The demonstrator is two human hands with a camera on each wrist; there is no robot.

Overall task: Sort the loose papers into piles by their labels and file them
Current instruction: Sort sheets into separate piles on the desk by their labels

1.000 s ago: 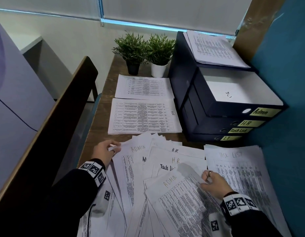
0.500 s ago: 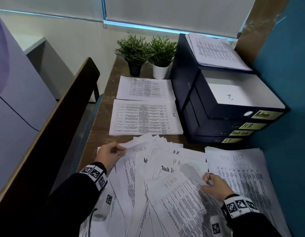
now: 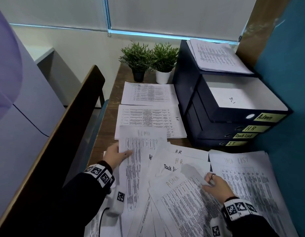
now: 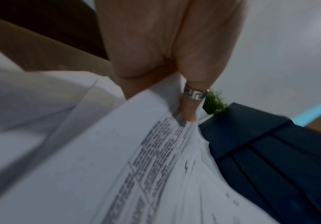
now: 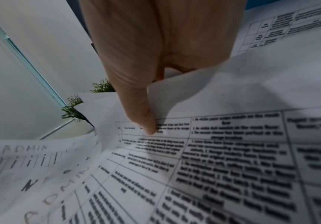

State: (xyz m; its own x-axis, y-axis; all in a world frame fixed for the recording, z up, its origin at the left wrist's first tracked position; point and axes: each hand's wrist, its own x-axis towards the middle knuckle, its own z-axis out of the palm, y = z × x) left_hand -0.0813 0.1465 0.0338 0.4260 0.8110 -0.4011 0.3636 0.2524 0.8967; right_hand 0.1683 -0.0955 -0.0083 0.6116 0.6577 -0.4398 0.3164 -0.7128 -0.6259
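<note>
1. Sorting is under way but far from done. Three sorted piles lie on the counter (image 3: pixel 105 134): an HR pile (image 3: pixel 148 120) at about 12 o'clock from the loose heap, a further pile (image 3: pixel 150 94) beyond it whose label I cannot read, and a Task List pile (image 3: pixel 242 182) at 3 o'clock.
2. A large fan of loose papers (image 3: pixel 165 194) remains at 6 o'clock, nearest the person, with Admin, HR and Task List labels mixed.
3. The left hand (image 3: pixel 115 157) pinches the left edge of an Admin sheet (image 3: pixel 141 144), thumb on top, raised over the near edge of the HR pile; I judge it is being pulled out for placing.
4. The right hand (image 3: pixel 215 184) lies on the heap with its thumb (image 5: pixel 146 121) pressing a printed sheet; a lifted paper corner hides the other fingers, so I cannot tell whether they grip.
5. Filing looks barely begun: the binders (image 3: pixel 233 127) at 2 o'clock, labelled Admin, HR, Task List and IT, lie stacked, another sheaf (image 3: pixel 218 55) lying on the stack. No separate Admin pile is seen.
</note>
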